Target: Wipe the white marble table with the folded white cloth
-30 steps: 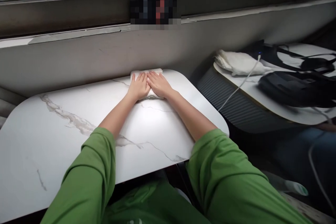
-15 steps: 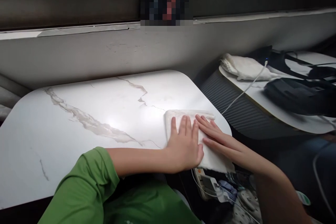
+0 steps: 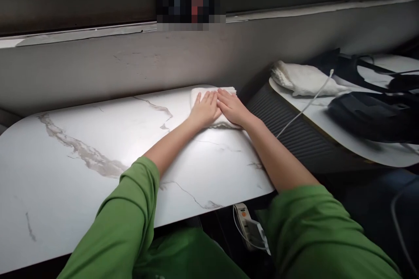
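Note:
Both my hands lie flat on a folded white cloth [image 3: 226,123] at the far right corner of a white marble-patterned table [image 3: 140,133]. My left hand [image 3: 206,110] presses on the cloth's left part with fingers stretched forward. Touching it at the fingertips, my right hand [image 3: 233,108] rests on the right part, its fingers straight and angled inward. Neither hand wraps round the cloth. Parts of the cloth beneath the palms are hidden.
A grey wall [image 3: 137,63] and window frame border the table's far side. To the right, a second white table [image 3: 322,115] carries a white fish-shaped item [image 3: 304,79], a black bag [image 3: 376,115] and a white cable [image 3: 306,112]. A power strip [image 3: 242,222] lies below the near edge.
Both hands have slid the cloth away from me and slightly left, from the near right edge to the far right corner. My arms are stretched further forward, and the view has shifted slightly.

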`<state>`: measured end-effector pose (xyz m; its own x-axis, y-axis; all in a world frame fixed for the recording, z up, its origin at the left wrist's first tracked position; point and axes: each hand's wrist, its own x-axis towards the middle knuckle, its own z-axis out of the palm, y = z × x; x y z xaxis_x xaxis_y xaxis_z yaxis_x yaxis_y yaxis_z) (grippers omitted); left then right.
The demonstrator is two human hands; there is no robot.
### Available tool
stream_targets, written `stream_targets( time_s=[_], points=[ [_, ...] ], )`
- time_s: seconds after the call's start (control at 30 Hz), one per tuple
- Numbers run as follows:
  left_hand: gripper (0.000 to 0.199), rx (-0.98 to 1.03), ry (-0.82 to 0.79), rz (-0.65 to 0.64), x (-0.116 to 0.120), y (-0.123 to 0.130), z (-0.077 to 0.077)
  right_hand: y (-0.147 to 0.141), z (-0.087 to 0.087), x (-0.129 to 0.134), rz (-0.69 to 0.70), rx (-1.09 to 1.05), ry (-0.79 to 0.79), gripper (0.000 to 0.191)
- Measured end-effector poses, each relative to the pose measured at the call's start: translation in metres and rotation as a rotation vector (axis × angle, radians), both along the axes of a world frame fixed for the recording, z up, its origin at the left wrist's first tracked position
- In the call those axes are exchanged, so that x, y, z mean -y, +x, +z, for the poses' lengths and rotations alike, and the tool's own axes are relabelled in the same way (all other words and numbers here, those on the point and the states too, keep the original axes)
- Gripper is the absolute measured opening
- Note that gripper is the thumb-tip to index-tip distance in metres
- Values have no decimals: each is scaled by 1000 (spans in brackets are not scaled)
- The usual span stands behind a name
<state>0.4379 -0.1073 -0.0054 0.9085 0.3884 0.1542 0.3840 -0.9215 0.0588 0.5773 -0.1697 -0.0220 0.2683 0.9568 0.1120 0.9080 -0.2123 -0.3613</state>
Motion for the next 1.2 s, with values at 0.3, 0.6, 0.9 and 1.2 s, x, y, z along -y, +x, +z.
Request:
stream_targets(
  time_s=[0.3,0.6,0.9,1.2],
  points=[
    [58,78,-25,-29,6,2,-5,-6,6,15,4,115,-49,58],
    [59,34,-23,-266,125,-78,1,-106,2,172,-224,178,11,58],
    [60,-11,-54,-253,126,-131,3,-149,2,169,-126,195,14,59],
    [58,28,-75,-24,-28,-88,3,-106,10,-14,-37,196,-47,59]
  ],
)
